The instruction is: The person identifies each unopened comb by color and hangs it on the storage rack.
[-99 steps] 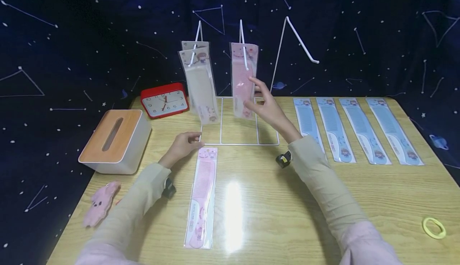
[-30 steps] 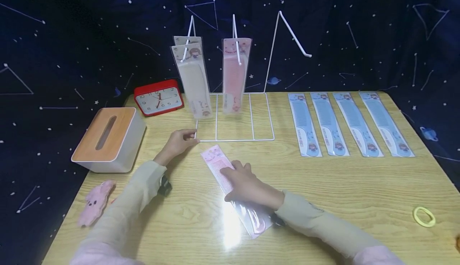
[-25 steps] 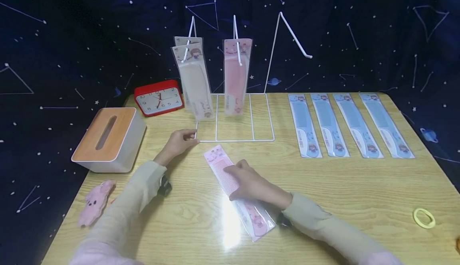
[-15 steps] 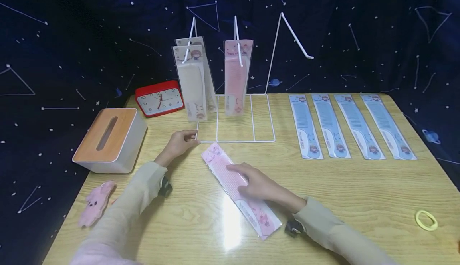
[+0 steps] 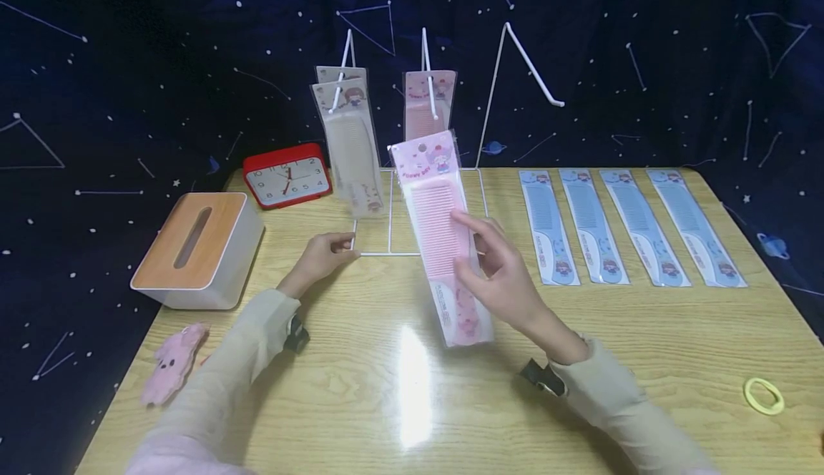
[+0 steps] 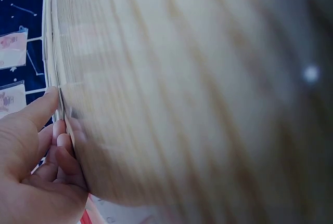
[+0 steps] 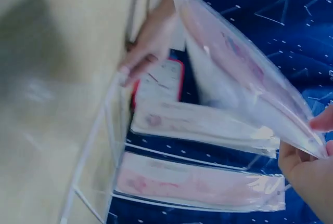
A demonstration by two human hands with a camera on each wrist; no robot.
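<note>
My right hand (image 5: pixel 511 282) pinches a packaged pink comb (image 5: pixel 438 232) by its right edge, thumb in front, holding it above the table, tilted, with its hole (image 5: pixel 422 147) at the top. Behind it, another packaged pink comb (image 5: pixel 421 119) hangs on the middle hook of the white wire rack (image 5: pixel 380 254), partly covered. Two packaged white combs (image 5: pixel 352 157) hang on the left hook. My left hand (image 5: pixel 322 260) grips the rack's front left corner; in the left wrist view its thumb lies on top and its fingers (image 6: pixel 67 161) curl at the edge.
The rack's right hook (image 5: pixel 534 67) carries nothing. Several packaged blue combs (image 5: pixel 547 224) lie in a row at the right. A red clock (image 5: pixel 287 176), a tissue box (image 5: pixel 199 246) and a pink plush toy (image 5: pixel 172 364) stand left; a yellow ring (image 5: pixel 763 396) lies far right.
After leaving the hanging pink comb, my right hand took the other pink comb from the table, then raised it toward the rack and turned it more upright. My left hand stays at the rack corner.
</note>
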